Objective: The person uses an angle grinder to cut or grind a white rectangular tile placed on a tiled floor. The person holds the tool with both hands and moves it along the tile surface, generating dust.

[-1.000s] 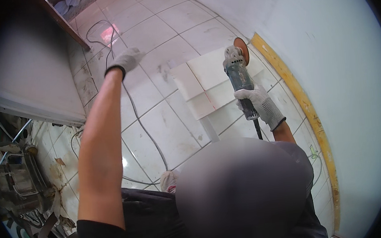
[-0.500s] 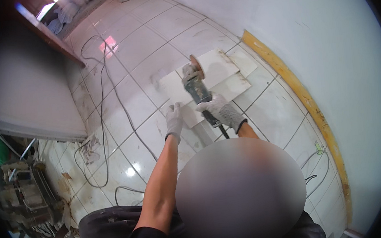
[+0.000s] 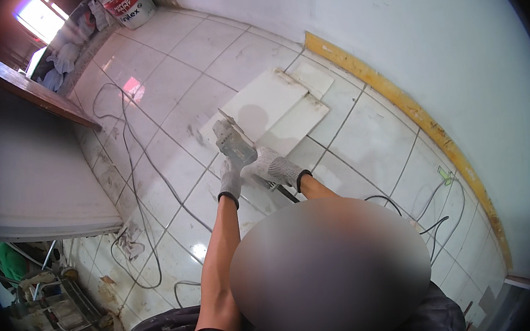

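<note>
Right hand (image 3: 274,165) in closed grip on angle grinder (image 3: 233,143)

Daylight blows out the window (image 3: 43,20) past the floor's far left corner, ringing it with a violet fringe. The floor (image 3: 376,137) is evenly bright, with a pinkish reflection toward that corner and a hard white glare spot nearer me. A soft round shadow falls on the pale slab (image 3: 271,95). The grinder (image 3: 234,142) at my hands (image 3: 230,175) looks hazy, slightly smeared. A blurred oval (image 3: 331,273) covers what's closest; the yellow strip (image 3: 412,113) bows, and the rim fades to black.
</note>
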The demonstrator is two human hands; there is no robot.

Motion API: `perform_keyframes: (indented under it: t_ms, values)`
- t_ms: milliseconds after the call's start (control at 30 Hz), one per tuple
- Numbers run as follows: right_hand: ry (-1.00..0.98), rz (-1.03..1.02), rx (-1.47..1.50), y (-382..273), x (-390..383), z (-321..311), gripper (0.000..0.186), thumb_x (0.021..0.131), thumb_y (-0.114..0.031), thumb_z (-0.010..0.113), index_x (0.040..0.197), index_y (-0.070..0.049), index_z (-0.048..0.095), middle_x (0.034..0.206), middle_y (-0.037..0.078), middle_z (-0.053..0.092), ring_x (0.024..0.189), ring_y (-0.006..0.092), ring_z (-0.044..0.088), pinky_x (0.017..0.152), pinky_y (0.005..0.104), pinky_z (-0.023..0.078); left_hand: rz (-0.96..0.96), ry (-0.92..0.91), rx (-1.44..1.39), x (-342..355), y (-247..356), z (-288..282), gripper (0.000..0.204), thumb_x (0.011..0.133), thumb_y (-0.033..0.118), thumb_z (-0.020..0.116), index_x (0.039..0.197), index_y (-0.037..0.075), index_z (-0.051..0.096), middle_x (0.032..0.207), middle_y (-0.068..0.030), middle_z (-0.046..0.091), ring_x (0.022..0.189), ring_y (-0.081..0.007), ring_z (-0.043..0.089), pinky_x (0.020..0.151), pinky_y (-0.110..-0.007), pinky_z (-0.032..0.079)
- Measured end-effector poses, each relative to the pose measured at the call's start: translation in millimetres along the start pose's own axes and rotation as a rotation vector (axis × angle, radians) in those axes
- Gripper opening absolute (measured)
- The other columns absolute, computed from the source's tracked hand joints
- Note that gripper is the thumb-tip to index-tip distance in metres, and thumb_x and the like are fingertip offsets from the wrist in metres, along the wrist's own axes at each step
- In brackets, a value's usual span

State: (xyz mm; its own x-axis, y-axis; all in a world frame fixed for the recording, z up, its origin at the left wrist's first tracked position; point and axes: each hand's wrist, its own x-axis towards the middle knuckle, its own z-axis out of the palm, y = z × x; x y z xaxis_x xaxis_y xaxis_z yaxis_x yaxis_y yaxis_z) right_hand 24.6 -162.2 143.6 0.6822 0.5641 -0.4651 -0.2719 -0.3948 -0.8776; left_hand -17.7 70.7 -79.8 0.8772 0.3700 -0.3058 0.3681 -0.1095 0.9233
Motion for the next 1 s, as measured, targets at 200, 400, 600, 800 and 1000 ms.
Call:
perform_keyframes:
  t_ms: [200,400,600,800,1000]
  values:
    - [0.024,0.102,-0.035,22,-3,-6,0.081,0.080,-0.034,0.089,0.144,0.008,0.063,0.116,0.019,0.079,0.105,0.0282,0.078,0.097,0.0394,0.062,-0.333,0.061,-0.222,-19,25,38,0.046,0.117,0.052,0.048,0.132,0.013,0.069,0.117,-0.0095,0.078,0.095,-0.0223,0.080,0.069,-0.043,0.066]
    - [0.019,0.117,0.009,24,-3,-8,0.084,0.080,-0.035,0.089,0.146,0.009,0.062,0.118,0.019,0.079,0.106,0.0281,0.078,0.095,0.0397,0.063,-0.290,0.027,-0.169,-29,42,39,0.046,0.117,0.049,0.048,0.122,0.011,0.073,0.110,-0.0096,0.077,0.087,-0.0210,0.077,0.063,-0.042,0.061]
    - [0.025,0.053,0.036,19,8,3,0.075,0.079,-0.035,0.090,0.137,0.007,0.068,0.111,0.016,0.079,0.100,0.0248,0.078,0.091,0.0377,0.063,0.004,0.103,0.047,-20,26,21,0.047,0.117,0.052,0.052,0.124,0.010,0.071,0.108,-0.0101,0.075,0.088,-0.0221,0.077,0.066,-0.041,0.062]
    - [0.016,0.088,0.057,33,7,-2,0.067,0.079,-0.036,0.090,0.127,0.006,0.071,0.103,0.013,0.079,0.090,0.0219,0.076,0.082,0.0374,0.062,-0.231,0.132,-0.279,-27,42,45,0.052,0.116,0.057,0.053,0.126,0.007,0.065,0.113,-0.0111,0.075,0.094,-0.0245,0.078,0.071,-0.042,0.063]
    - [0.042,0.064,0.039,27,2,-1,0.064,0.080,-0.035,0.090,0.124,0.006,0.071,0.098,0.012,0.078,0.084,0.0198,0.074,0.078,0.0355,0.061,-0.218,0.185,-0.185,-23,34,43,0.053,0.117,0.057,0.051,0.130,0.007,0.060,0.114,-0.0118,0.075,0.096,-0.0252,0.078,0.073,-0.042,0.063]
